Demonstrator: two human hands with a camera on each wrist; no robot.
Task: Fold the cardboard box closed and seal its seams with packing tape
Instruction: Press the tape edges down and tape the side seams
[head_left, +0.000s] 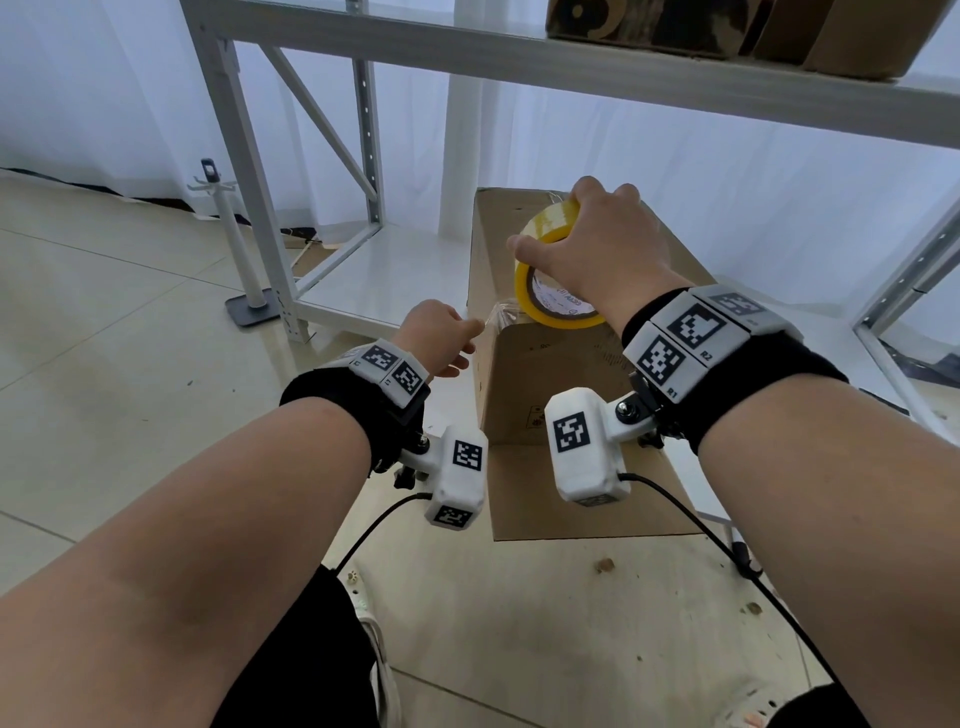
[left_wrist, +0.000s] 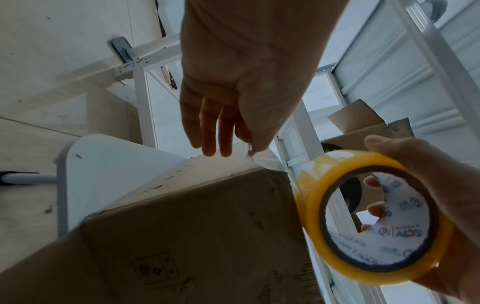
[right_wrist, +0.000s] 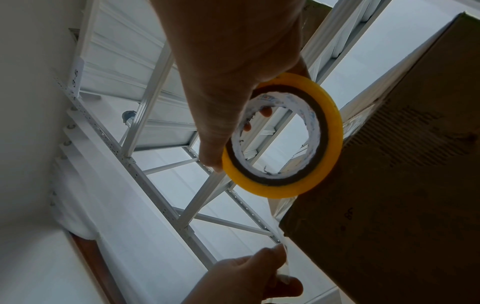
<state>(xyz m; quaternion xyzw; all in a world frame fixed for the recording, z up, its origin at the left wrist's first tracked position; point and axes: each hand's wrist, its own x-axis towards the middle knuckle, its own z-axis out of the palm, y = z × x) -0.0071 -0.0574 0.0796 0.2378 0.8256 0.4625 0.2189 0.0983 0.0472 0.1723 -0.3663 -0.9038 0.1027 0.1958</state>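
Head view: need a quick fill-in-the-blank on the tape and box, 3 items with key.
1. The right hand holds the yellow roll of packing tape above the brown ____ box.
2. The left hand pinches the tape's clear free ____.
3. The roll's inner core liner is ____ with printed logos.

Missing words: cardboard; end; white
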